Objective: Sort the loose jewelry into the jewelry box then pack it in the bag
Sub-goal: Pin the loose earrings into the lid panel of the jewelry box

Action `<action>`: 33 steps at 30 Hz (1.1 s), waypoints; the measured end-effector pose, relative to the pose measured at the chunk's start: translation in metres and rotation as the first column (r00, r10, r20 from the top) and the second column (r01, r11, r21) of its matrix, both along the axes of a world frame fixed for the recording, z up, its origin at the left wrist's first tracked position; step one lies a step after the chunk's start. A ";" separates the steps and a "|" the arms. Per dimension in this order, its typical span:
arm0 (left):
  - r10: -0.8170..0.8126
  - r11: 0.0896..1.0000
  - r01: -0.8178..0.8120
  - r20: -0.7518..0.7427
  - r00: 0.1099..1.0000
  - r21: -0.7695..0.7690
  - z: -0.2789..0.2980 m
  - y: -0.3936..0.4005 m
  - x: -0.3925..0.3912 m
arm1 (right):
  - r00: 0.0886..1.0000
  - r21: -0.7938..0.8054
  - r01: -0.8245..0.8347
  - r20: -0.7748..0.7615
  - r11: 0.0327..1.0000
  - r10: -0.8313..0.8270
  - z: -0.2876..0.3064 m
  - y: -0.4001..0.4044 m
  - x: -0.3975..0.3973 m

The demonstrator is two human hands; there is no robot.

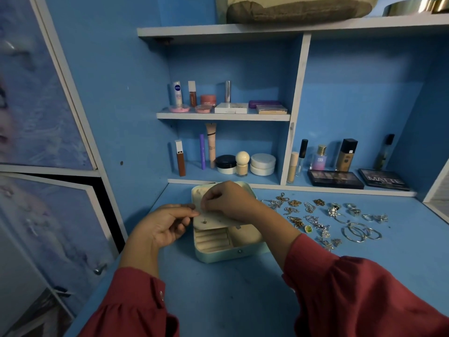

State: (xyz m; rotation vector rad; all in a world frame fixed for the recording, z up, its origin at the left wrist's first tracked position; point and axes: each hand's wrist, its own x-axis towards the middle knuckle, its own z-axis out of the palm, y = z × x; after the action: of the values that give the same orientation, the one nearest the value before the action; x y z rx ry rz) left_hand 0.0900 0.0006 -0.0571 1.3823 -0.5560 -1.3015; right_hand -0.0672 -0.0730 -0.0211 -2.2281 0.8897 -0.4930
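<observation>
A pale green jewelry box stands open on the blue desk, its lid up at the back. Ring rolls show in its front left compartment. A cream earring flap lies tilted over the box with a small stud stuck in it. My left hand pinches the flap's left edge. My right hand is curled over the flap's top, fingertips pinched on something too small to make out. Loose jewelry lies spread to the right of the box: several rings, hoops, pendants and chains.
The blue desk has open shelves behind it holding cosmetics, bottles and two eyeshadow palettes. A brown-grey bag sits on the top shelf. Cupboard doors stand at the left.
</observation>
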 end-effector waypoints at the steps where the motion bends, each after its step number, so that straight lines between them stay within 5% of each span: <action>1: -0.002 1.000 0.002 0.003 1.000 0.001 0.000 0.000 0.000 | 1.000 0.006 -0.014 -0.013 1.000 0.014 0.000 0.000 0.000; 13: -0.010 1.000 0.010 0.004 1.000 -0.011 0.002 0.002 -0.002 | 1.000 -0.009 -0.004 -0.009 1.000 0.004 -0.002 -0.001 -0.001; 27: -0.018 1.000 0.018 0.021 1.000 -0.015 0.003 0.002 -0.002 | 0.982 -0.140 -0.082 -0.179 0.987 0.057 0.011 -0.005 0.001; 33: -0.005 1.000 0.005 0.035 0.999 -0.018 0.003 0.003 -0.003 | 0.934 -0.320 -0.220 -0.341 0.922 0.105 0.018 -0.004 0.006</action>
State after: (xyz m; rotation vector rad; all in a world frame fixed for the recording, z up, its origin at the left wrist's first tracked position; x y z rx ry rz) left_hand 0.0872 0.0037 -0.0544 1.3915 -0.5938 -1.2754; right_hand -0.0614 -0.0770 -0.0031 -2.7441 0.8081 -0.2263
